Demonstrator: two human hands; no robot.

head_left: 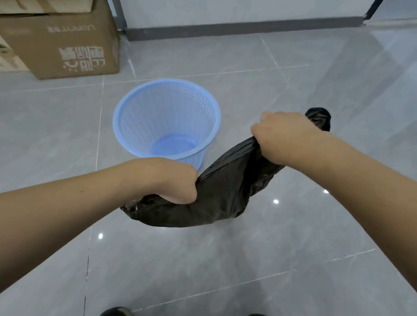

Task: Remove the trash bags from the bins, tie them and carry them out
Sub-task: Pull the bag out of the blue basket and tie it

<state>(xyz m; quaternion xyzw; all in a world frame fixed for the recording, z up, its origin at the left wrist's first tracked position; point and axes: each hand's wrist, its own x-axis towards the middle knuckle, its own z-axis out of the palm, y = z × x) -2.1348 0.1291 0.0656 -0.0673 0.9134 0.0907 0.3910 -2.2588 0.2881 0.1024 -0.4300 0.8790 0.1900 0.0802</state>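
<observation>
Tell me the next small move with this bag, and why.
Probably cross the two gathered ends to start a knot. The black trash bag is already out of the blue mesh bin, stretched between the left hand and right hand, each fisted on an end, and no knot shows yet.

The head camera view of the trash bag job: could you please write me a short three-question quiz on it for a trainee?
1. True or false: the black trash bag still lines the blue bin.
2. Which hand grips the bag nearer the bin: A) left hand B) right hand C) neither?
3. What stands on the floor left of the bin?

Key
1. False: the bag is out and held in the air; the bin is empty.
2. A: it is shut on the bag in front of the bin's rim.
3. Stacked cardboard boxes.
</observation>
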